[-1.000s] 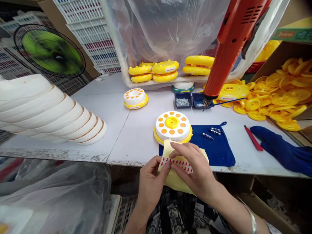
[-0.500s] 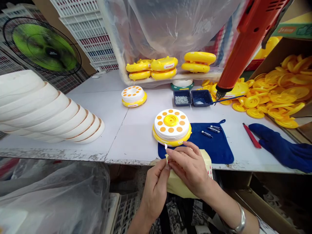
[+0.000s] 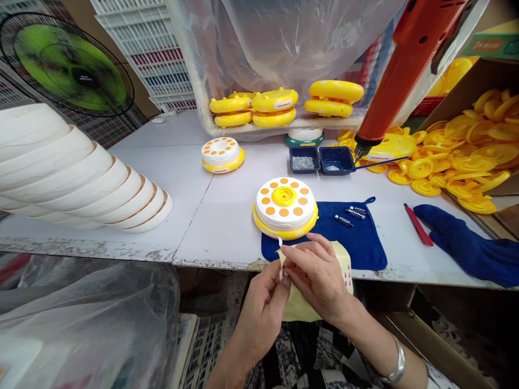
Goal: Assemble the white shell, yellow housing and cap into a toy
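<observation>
A pale yellow sticker sheet (image 3: pixel 302 305) with small red marks is held at the table's front edge. My left hand (image 3: pixel 263 305) pinches its left edge between thumb and fingers. My right hand (image 3: pixel 320 275) lies over the sheet with its fingers closed near that same edge; a small white strip (image 3: pixel 280 242) sticks up at its index fingertip. What the right fingertips grip is partly hidden. Just beyond the hands sits a round white and yellow toy base (image 3: pixel 285 202) with orange dots, partly on a blue cloth (image 3: pixel 365 254).
Several batteries (image 3: pixel 352 214) lie on the cloth. Behind are two dark trays (image 3: pixel 304 160), one with screws, and a hanging red electric screwdriver (image 3: pixel 399 70). Yellow parts (image 3: pixel 466 156) pile up at right, near a blue glove (image 3: pixel 466 243) and red knife (image 3: pixel 418 224). White bowls (image 3: pixel 81 178) stand left.
My left hand has shifted slightly right along with the sheet's edge. My right fingers stay close to it, and the white strip has moved a little right. The view has tilted slightly.
</observation>
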### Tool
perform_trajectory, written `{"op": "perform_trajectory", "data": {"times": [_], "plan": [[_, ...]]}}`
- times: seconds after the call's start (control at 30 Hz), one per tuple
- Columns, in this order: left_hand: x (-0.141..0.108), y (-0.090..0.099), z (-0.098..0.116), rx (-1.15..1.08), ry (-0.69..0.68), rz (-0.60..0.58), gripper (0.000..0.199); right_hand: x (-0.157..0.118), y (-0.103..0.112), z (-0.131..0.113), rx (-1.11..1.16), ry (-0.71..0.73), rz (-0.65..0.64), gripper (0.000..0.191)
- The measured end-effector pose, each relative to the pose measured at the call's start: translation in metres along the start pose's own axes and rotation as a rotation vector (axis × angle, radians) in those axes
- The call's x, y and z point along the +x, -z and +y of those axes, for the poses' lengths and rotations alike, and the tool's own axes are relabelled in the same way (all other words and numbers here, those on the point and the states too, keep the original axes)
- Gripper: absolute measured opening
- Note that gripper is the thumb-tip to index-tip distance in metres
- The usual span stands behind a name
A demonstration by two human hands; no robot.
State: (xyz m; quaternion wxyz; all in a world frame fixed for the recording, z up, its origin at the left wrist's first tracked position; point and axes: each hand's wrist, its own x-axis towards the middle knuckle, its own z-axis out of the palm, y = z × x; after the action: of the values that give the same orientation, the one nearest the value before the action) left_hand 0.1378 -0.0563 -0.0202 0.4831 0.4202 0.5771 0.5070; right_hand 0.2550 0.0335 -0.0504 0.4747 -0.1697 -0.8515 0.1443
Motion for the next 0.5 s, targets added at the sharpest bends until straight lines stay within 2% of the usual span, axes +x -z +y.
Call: {"op": "perform_trajectory", "data": {"times": [0.27,0.4,0.5], "plan": [[0.0023,0.0008,-0.0046,0.04,-0.045,-0.034,0.03,-0.0047,0.0021,0.0035,0.124,-0.07,0.023,0.057],[0.0026,0.0011,-0.0067,0.066,-0.039,-0.032,0.033,-0.0054,0.0005,0.0011,0.075,-0.065,0.032,0.056],[0.0037,0.0014,-0.0052,-0.016,-0.01,-0.051,0.034,-0.0074,-0.0011,0.0011,0.003,-0.02,0.034,0.052]]}}
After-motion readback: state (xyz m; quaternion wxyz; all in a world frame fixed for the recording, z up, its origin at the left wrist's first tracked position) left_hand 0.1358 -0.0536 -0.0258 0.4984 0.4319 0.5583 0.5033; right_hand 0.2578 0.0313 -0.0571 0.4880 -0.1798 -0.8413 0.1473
